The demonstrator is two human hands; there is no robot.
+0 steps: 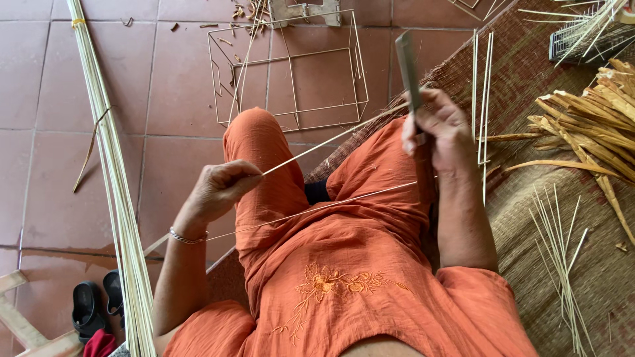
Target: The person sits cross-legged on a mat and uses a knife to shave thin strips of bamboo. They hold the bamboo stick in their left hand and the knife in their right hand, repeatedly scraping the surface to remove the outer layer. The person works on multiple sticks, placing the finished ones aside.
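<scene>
Head view: a thin bamboo strip (317,143) is pinched in the closed left hand (221,188) above the knee, and a dark knife (409,69) is gripped blade-up in the closed right hand (440,129), with the strip's far end met at the blade. An empty wire frame box (291,73) is seen on the red floor tiles (53,86), beside a long bundle of pale strips (112,178) and black sandals (99,304). A brown woven mat (595,264) is spread on the right, where thin sticks (559,254) and yellow bamboo peelings (589,129) are laid.
</scene>
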